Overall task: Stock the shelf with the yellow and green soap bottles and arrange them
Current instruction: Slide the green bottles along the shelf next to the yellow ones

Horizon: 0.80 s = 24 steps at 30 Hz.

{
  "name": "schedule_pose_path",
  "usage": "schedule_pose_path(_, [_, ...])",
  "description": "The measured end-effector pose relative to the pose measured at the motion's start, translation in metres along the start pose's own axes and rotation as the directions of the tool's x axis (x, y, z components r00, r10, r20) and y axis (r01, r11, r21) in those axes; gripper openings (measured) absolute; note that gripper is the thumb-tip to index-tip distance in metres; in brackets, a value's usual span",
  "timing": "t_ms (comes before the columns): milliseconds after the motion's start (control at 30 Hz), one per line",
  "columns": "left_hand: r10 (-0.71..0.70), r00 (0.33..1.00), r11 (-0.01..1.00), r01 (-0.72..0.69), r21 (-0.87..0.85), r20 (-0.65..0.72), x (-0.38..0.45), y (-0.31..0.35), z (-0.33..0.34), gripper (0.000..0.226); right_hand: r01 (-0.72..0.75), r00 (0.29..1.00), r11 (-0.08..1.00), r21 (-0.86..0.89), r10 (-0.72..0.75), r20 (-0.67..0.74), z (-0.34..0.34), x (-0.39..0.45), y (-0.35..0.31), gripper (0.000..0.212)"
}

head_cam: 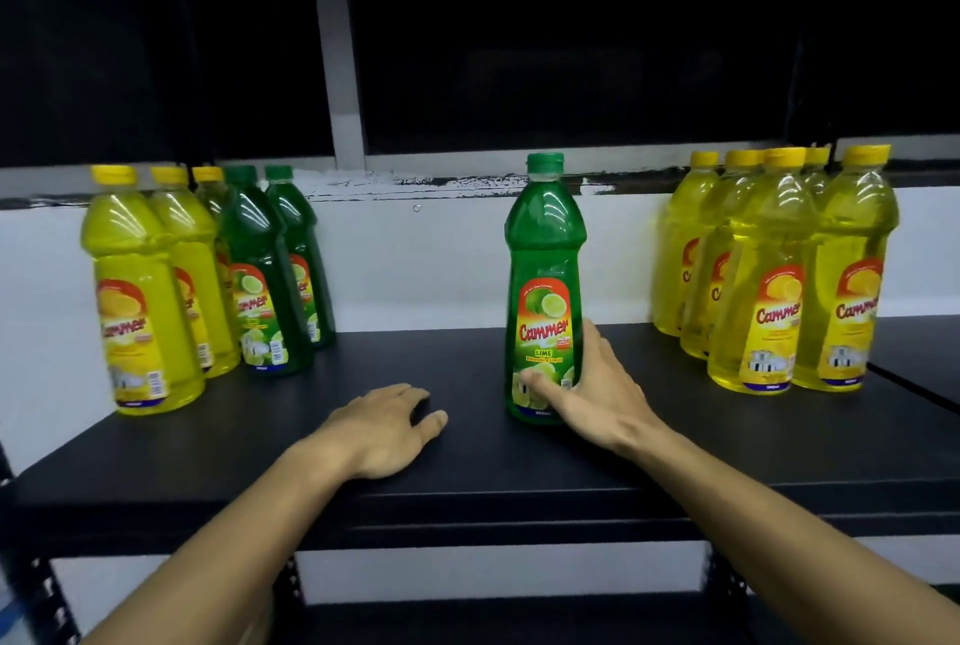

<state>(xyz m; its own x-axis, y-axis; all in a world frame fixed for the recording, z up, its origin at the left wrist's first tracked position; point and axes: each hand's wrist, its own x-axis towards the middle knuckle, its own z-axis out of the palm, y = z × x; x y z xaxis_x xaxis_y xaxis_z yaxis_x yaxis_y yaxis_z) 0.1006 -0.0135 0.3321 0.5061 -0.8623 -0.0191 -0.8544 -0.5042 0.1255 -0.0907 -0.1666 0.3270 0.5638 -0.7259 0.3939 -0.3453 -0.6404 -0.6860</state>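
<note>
A green soap bottle (543, 249) stands upright in the middle of the black shelf (467, 468). My right hand (592, 400) wraps its lower part, thumb across the label and fingers round the right side. My left hand (384, 429) rests palm-down on the shelf to the bottle's left, fingers loosely curled, holding nothing. On the left stand three yellow bottles (140, 291) in a row going back, with two green bottles (265, 275) beside them. Several yellow bottles (769, 275) cluster on the right.
A white wall (415, 265) backs the shelf, with a grey upright post (337, 47) and dark space above. The shelf's front edge (467, 520) runs across below my wrists. A lower shelf level (493, 618) shows underneath. Bare shelf lies between the groups.
</note>
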Motion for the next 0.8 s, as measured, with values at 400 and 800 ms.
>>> schedule_pose_path(400, [-0.118,0.985,0.987,0.103,-0.122,-0.123,-0.026,-0.052,0.004,0.055,0.083,0.958,0.987,0.136,-0.116,0.263,0.031,-0.013,-0.043,0.08])
schedule_pose_path(800, [-0.129,0.981,0.975,0.098,-0.2,-0.147,-0.037,-0.049,0.0,0.048,0.109,0.913,0.963,0.245,-0.195,0.359,0.053,-0.014,-0.058,0.08])
